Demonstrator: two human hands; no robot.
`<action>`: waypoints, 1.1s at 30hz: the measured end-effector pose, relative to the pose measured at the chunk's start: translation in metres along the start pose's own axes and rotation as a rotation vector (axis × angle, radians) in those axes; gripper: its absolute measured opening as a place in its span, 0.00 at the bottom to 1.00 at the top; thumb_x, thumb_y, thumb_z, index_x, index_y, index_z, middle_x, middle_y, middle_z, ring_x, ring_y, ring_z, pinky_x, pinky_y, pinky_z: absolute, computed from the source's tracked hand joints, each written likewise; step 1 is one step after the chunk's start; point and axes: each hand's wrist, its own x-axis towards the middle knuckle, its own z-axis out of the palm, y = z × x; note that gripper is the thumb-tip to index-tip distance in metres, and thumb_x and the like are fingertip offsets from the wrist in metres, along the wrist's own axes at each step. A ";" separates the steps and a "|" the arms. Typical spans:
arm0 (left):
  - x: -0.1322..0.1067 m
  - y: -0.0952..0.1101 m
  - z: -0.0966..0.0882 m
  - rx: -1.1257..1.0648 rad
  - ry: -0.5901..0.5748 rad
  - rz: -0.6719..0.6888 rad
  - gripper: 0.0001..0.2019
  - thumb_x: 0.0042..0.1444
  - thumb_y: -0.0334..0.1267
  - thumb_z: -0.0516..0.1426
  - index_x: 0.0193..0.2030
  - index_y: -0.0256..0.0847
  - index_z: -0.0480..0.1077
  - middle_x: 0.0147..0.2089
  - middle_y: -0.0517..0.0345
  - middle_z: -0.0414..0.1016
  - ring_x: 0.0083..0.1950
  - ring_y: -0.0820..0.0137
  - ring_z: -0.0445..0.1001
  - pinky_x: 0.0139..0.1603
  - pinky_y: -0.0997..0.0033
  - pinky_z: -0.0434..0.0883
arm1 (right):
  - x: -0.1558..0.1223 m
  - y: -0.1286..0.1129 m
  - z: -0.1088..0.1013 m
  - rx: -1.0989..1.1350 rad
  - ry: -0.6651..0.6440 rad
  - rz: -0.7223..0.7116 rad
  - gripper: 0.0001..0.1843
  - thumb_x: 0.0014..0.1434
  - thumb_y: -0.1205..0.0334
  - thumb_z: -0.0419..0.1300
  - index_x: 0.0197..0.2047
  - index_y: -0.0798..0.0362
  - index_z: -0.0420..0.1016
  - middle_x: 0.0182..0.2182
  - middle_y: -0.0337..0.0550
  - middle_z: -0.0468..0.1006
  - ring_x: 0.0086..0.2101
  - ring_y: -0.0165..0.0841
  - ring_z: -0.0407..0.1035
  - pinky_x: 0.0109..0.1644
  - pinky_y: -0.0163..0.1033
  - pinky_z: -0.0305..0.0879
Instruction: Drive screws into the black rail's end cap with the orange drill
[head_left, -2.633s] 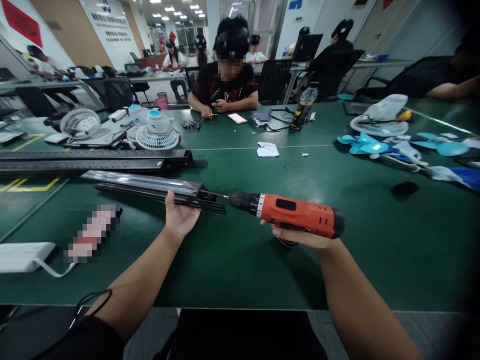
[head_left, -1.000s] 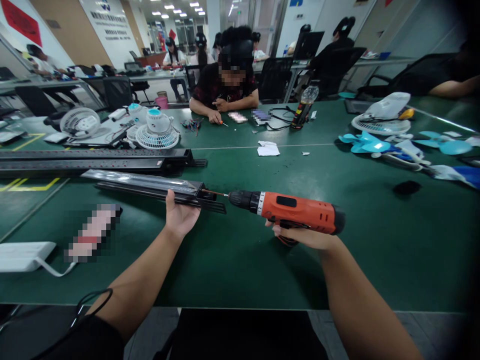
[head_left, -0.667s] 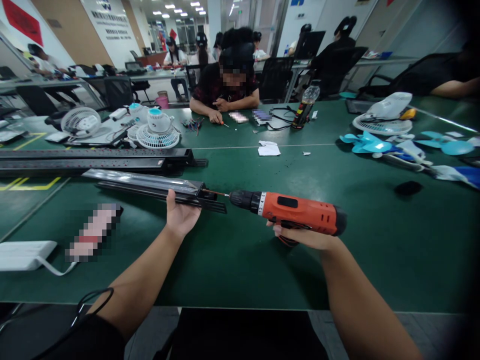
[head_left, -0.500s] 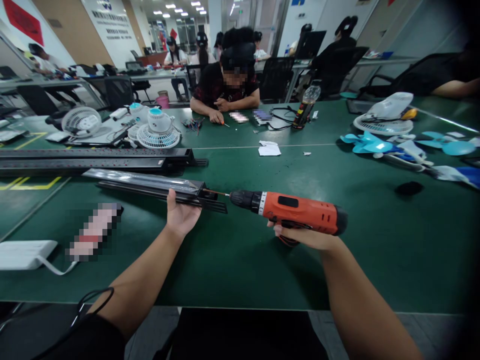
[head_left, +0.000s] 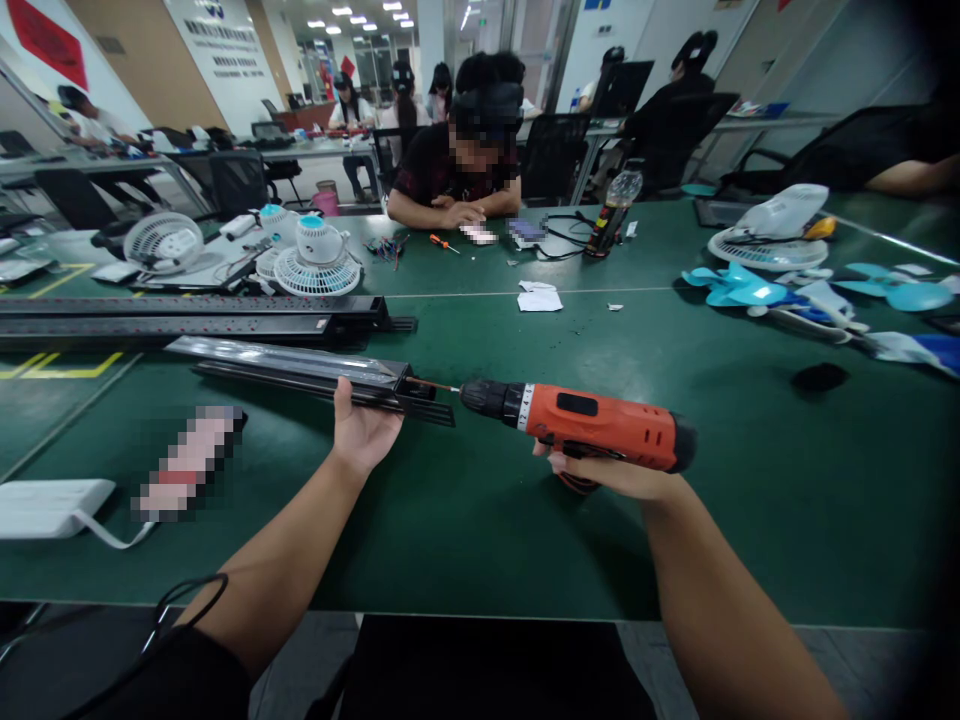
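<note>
My right hand (head_left: 607, 472) grips an orange and black cordless drill (head_left: 592, 425), held level and pointing left. Its thin bit touches the right end of a long black strip-shaped unit (head_left: 300, 375) that lies on the green table (head_left: 480, 520). My left hand (head_left: 361, 430) holds that unit near its right end, thumb up over the top edge and fingers curled underneath it.
Two more long black units (head_left: 187, 320) lie behind the held one. Small white fans (head_left: 315, 262) stand at back left; blue fan blades (head_left: 739, 290) and a fan grille (head_left: 765, 248) lie at right. A person sits across the table. A white block (head_left: 49, 503) lies at near left.
My hands and the drill have held their place. The person across the table has put an orange-handled screwdriver down and drawn both hands together.
</note>
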 end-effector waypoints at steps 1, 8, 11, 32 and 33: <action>0.000 0.000 0.000 0.000 -0.002 -0.001 0.25 0.64 0.62 0.63 0.56 0.46 0.80 0.54 0.55 0.87 0.60 0.56 0.83 0.64 0.58 0.78 | 0.001 -0.002 -0.001 -0.024 -0.027 -0.029 0.09 0.68 0.63 0.69 0.51 0.51 0.82 0.41 0.46 0.87 0.38 0.34 0.83 0.43 0.40 0.85; -0.001 0.000 0.001 0.032 0.008 -0.007 0.27 0.63 0.64 0.62 0.58 0.46 0.79 0.54 0.53 0.87 0.62 0.55 0.82 0.65 0.55 0.77 | 0.006 -0.006 -0.008 0.036 -0.213 -0.065 0.05 0.72 0.64 0.64 0.50 0.51 0.79 0.37 0.41 0.81 0.25 0.26 0.74 0.29 0.33 0.78; -0.001 0.000 0.002 0.045 0.017 0.000 0.28 0.63 0.64 0.62 0.57 0.44 0.80 0.53 0.52 0.87 0.61 0.54 0.83 0.64 0.55 0.77 | 0.005 -0.005 -0.008 0.065 -0.221 -0.044 0.06 0.72 0.62 0.64 0.51 0.51 0.79 0.39 0.42 0.81 0.25 0.26 0.74 0.29 0.33 0.77; -0.001 0.001 -0.002 0.025 -0.022 -0.017 0.26 0.62 0.63 0.64 0.58 0.50 0.79 0.56 0.57 0.86 0.67 0.55 0.79 0.70 0.55 0.74 | 0.002 0.003 -0.007 -0.079 -0.115 -0.121 0.13 0.71 0.62 0.66 0.57 0.49 0.80 0.44 0.46 0.87 0.43 0.37 0.85 0.48 0.45 0.87; -0.001 0.001 -0.002 0.033 -0.015 -0.013 0.26 0.62 0.64 0.64 0.58 0.50 0.79 0.56 0.57 0.86 0.68 0.54 0.78 0.70 0.54 0.74 | 0.003 0.002 -0.007 -0.063 -0.127 -0.114 0.12 0.71 0.63 0.67 0.57 0.49 0.80 0.44 0.46 0.87 0.43 0.37 0.85 0.49 0.45 0.87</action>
